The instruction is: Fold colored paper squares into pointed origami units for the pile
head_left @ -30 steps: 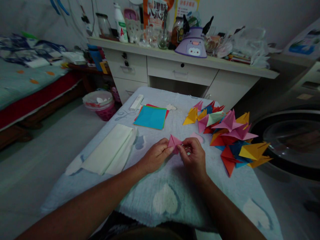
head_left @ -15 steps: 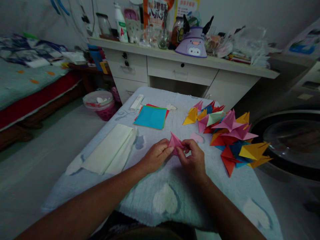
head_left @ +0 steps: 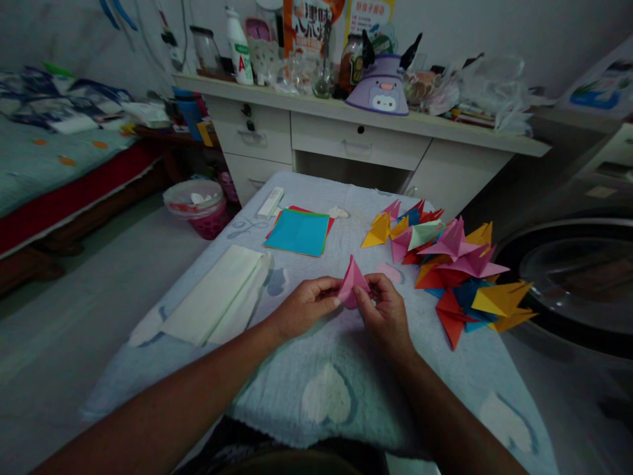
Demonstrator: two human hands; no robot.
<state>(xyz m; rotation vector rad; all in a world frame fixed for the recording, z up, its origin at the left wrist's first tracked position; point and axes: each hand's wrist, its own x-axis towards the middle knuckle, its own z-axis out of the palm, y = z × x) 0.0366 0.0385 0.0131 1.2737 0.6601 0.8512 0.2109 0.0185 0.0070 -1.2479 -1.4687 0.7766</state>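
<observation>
A piece of folded pink origami paper, pointed at the top, is held up just above the cloth-covered table. My left hand pinches its left lower corner between thumb and fingers. On the other side my right hand grips it, thumb across the front face and fingers behind. Beyond the hands lies a stack of square coloured paper, blue on top. To the right sits a pile of folded paper cranes in pink, yellow, red, blue and pale green.
A folded cream cloth or paper lies on the left of the table, with a small white box behind it. A lined bin stands on the floor at left. A cluttered desk is behind, a front-loading washing machine at right.
The pink paper has turned and now shows a taller, broader face. My left fingers have shifted to its edge, and my right thumb has moved up onto its front.
</observation>
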